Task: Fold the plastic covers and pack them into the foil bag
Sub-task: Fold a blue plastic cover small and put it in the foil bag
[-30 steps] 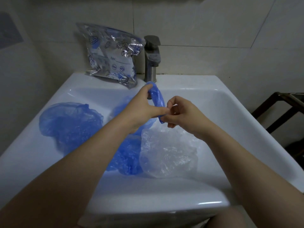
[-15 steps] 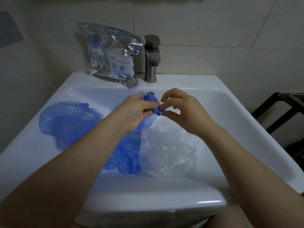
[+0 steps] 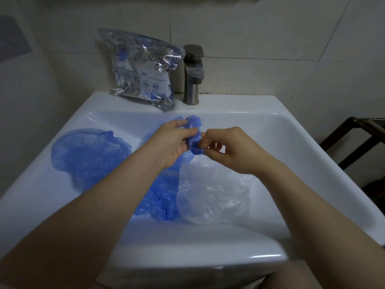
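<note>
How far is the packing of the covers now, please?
Done: blue plastic already shows through the foil bag by the tap.
In hand: the left hand and right hand both pinch a folded blue cover.
Left: two loose blue covers and a clear cover lie unfolded in the sink.

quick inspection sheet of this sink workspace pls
surface: white sink, covers lying in the basin
job's things: folded blue cover held between both hands; loose blue cover at left; another blue cover beside a clear cover; foil bag leaning on the wall
clutter: nothing seen
hands: left hand and right hand pinch the folded cover
cables: nothing seen
surroundings: tap, tiled wall, dark wooden frame at right
</note>
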Available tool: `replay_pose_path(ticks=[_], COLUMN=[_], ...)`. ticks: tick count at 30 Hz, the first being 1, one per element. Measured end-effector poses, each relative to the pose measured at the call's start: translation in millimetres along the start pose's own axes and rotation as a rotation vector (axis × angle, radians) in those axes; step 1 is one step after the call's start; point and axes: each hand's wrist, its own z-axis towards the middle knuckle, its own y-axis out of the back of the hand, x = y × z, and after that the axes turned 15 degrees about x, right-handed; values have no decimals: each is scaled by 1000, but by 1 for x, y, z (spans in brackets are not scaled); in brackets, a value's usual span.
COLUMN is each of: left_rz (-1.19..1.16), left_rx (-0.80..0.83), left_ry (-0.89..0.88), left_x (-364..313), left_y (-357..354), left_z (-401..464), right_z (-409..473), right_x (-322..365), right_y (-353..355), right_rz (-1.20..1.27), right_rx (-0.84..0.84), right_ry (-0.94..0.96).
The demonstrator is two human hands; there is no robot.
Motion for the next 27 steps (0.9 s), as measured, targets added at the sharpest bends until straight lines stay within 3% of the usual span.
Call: replay_pose_path(ticks=[6, 10, 15, 23, 27], left_rz=[154, 329, 364, 234, 147], left_rx=[42, 133, 91, 194, 146], left_ry=[-16, -5, -7, 44, 38], left_x=[2, 4, 6, 7, 8], left_y=[-6, -8, -6, -12, -13], left_z=[-3, -6, -3, -5, -3], right_z=[1, 4, 5, 8, 9], right_x=[-2, -3, 1, -6, -6], right_y=[0, -5, -7, -8, -9], right_rz=[405, 394, 294, 217, 205], right_rx=[-72, -98, -164, -158, -237], right_ry=[-233, -305, -257, -353, -271])
